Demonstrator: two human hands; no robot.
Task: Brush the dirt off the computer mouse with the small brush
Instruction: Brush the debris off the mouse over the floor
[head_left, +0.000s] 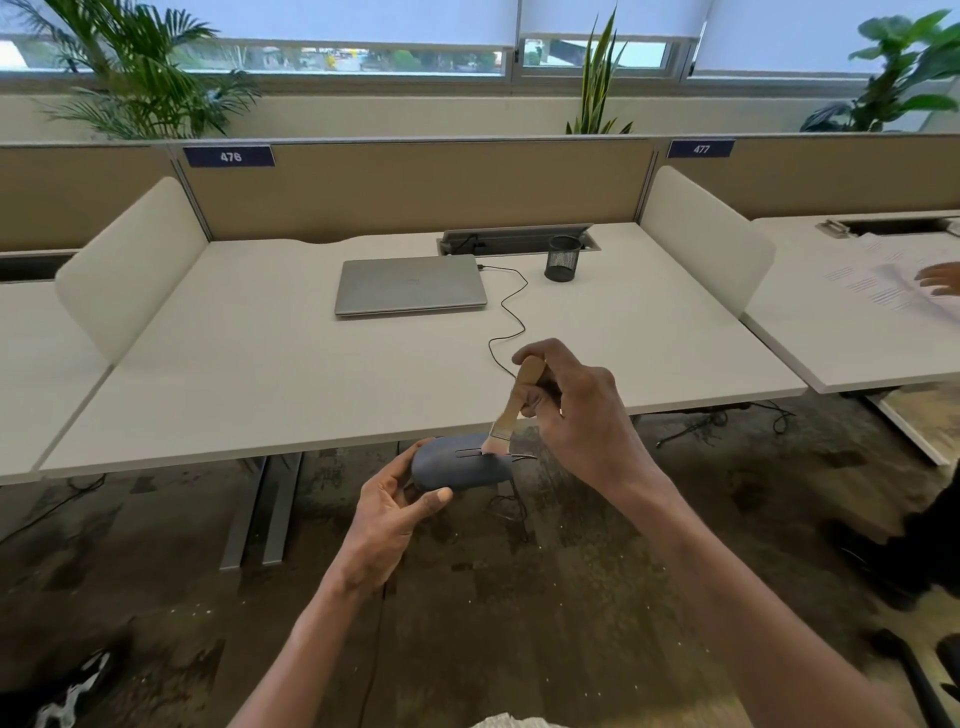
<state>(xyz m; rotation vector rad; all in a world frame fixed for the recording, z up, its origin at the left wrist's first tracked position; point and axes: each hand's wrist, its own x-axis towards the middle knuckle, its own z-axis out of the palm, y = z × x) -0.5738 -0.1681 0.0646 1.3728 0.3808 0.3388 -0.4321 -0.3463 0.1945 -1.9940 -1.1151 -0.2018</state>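
Note:
A dark grey computer mouse (460, 469) is held in the air just in front of the white desk's near edge. My left hand (395, 512) grips it from the left and below, thumb along its near side. My right hand (576, 415) grips the wooden handle of a small brush (514, 408). The brush slants down to the left and its pale bristles touch the top of the mouse near the scroll wheel. The mouse's black cable (506, 317) runs up across the desk to the laptop.
On the white desk (260, 374) lie a shut silver laptop (410, 286) and a black mesh pen cup (562, 258). White dividers flank the desk. Another person's hand (940, 278) rests on papers on the right-hand desk. Cables trail on the floor.

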